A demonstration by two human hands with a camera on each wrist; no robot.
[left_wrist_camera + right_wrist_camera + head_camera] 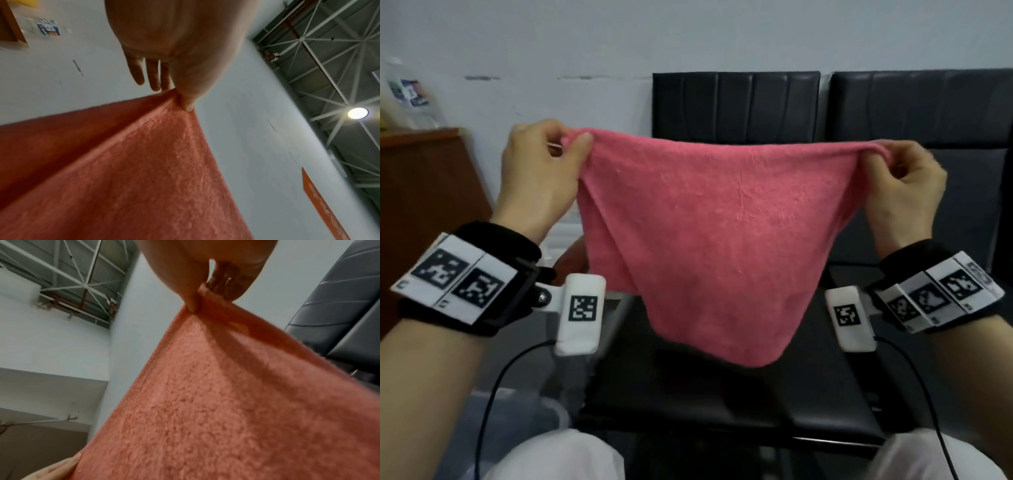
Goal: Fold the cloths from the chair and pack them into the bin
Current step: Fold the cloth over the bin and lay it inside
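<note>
Above the black chair [722, 394] seat, the pink cloth [709, 233] hangs stretched between both hands. Left hand [541, 171] pinches one top corner between thumb and fingers, right hand [904, 181] pinches the other, and the rest sags to a point. Soft, light terry, limp and floppy; corners look like the sensible hold for bringing edges together cleanly.

Black straps on both wrists carry white panels [453, 279] printed with black square codes. At 3 o'clock of the left strap, a white camera block [582, 313] with one code; its twin [851, 318] inboard of the right strap. Thin black cable [493, 394] trails from each. Trousers [558, 455] white, possibly pale grey.
</note>
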